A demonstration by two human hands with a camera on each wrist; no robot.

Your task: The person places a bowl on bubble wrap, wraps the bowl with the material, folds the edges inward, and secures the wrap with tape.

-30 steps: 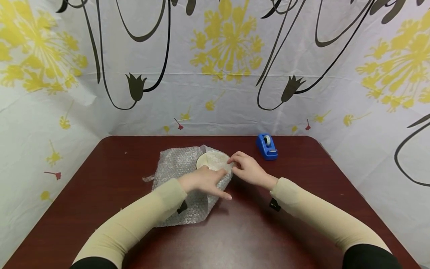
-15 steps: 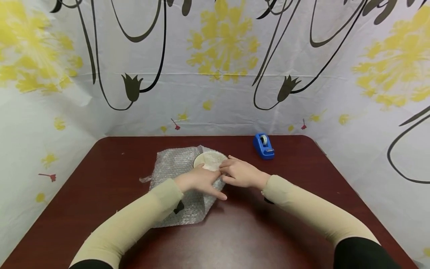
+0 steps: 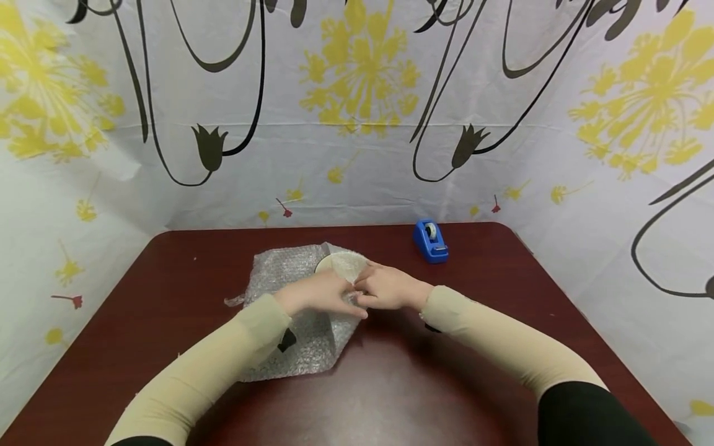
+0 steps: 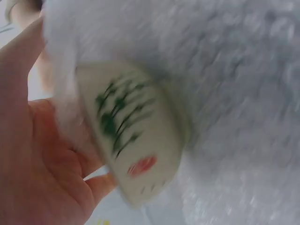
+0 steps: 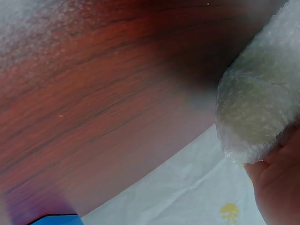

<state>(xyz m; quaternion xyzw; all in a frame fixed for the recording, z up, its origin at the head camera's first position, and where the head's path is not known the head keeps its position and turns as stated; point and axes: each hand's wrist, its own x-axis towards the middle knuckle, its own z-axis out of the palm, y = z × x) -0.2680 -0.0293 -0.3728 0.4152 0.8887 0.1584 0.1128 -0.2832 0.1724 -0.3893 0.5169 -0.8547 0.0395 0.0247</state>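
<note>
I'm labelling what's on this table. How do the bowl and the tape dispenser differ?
The bowl is cream with green and red decoration; the tape dispenser is blue. The bowl is round-mouthed; the tape dispenser is elongated. The bowl is partly covered by bubble wrap; the tape dispenser is unwrapped. Both are at the same table.

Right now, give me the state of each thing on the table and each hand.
Bowl: opening up, partly wrapped, painted side exposed.
Bubble wrap: lying open at left, folded over the bowl's right.
Tape dispenser: upright, roll loaded, untouched.
Left hand: over the bowl, thumb stretched out.
Right hand: holding the folded bubble wrap.
</note>
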